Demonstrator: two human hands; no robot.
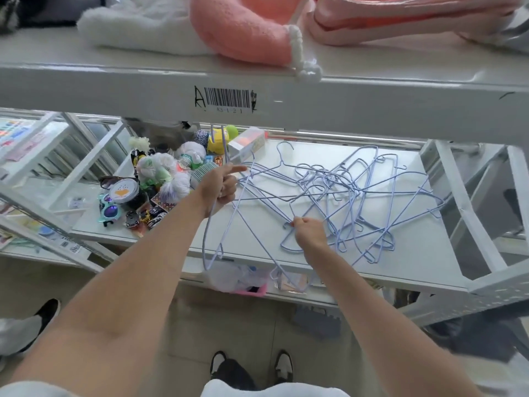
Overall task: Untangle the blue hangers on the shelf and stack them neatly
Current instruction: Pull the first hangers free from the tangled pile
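A tangle of pale blue wire hangers (352, 193) lies spread over the right half of the white shelf (406, 253). My left hand (221, 189) grips a few hangers lifted off the shelf, index finger pointing out; their loops (211, 253) hang down past the shelf's front edge. My right hand (310, 232) pinches the wire of a hanger at the near edge of the tangle, close to its hook. Several hangers cross between the two hands.
A heap of small goods (160, 181) fills the shelf's left part: toy cars, sunglasses, a round tin, bagged items, a small box. The upper shelf beam (257, 96) with a barcode hangs just above. Pink and white knitwear (243, 27) lies on top. Shelf uprights stand right.
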